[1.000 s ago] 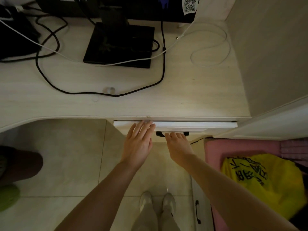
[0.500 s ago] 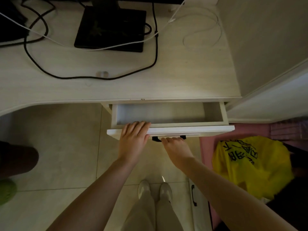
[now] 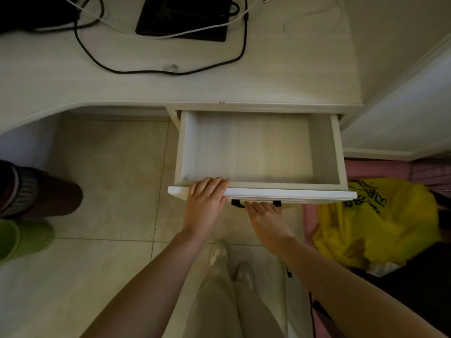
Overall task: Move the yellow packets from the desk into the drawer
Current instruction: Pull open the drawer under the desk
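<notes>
The white drawer (image 3: 339,152) under the desk (image 3: 280,76) stands pulled far out, and nothing lies inside it. My left hand (image 3: 205,206) rests over the left part of the drawer's front panel, fingers curled on its top edge. My right hand (image 3: 266,220) reaches under the front, fingers hooked on the black handle (image 3: 235,203). No yellow packets show on the visible part of the desk.
A black monitor base (image 3: 183,18) and black and white cables (image 3: 156,69) lie on the desk. A yellow plastic bag (image 3: 375,223) sits in a pink bin at right. Another person's leg and green shoe (image 3: 24,237) stand at left. My own feet (image 3: 229,264) are below the drawer.
The drawer went from shut to pulled far out toward me, both hands moving back with its front. The camera has tilted downward.
</notes>
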`<state>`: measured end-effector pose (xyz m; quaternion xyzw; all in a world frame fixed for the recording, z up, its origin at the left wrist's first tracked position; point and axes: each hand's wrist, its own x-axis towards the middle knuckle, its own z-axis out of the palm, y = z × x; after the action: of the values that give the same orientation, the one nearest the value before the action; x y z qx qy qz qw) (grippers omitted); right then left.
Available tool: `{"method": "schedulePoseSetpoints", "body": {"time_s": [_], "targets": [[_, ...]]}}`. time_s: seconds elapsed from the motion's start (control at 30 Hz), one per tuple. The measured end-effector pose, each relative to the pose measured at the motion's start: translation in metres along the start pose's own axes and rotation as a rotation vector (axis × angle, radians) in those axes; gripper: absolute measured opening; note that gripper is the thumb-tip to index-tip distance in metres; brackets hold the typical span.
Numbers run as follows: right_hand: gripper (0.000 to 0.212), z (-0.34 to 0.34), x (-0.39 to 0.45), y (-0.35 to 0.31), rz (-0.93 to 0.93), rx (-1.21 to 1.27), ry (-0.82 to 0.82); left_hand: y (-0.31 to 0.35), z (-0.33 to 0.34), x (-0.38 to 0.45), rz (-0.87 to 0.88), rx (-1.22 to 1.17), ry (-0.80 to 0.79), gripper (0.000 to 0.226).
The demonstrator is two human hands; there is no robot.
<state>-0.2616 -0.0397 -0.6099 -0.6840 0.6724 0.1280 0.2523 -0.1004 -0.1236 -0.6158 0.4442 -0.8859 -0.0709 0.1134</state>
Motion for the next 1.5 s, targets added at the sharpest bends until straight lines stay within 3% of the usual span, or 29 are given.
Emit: {"method": "schedulePoseSetpoints", "body": {"time_s": [0.4, 0.87, 1.13, 1.5], "targets": [[0.071, 0.031, -0.054, -0.017, -0.037, 0.020, -0.080, 0.028, -0.012, -0.063, -0.093, -0.047, -0.113, 0.043], [0.062, 0.011, -0.072, -0.031, 0.017, 0.104, -0.155, 0.032, -0.046, -0.076, -0.131, -0.164, -0.345, 0.057], [0.041, -0.038, -0.086, -0.066, -0.057, 0.216, -0.068, 0.021, -0.108, -0.110, -0.478, -0.375, -0.235, 0.044], [0.034, -0.101, -0.051, -0.188, -0.358, 0.172, 0.012, -0.057, -0.188, -0.177, -0.883, -0.394, 0.125, 0.026]]}}
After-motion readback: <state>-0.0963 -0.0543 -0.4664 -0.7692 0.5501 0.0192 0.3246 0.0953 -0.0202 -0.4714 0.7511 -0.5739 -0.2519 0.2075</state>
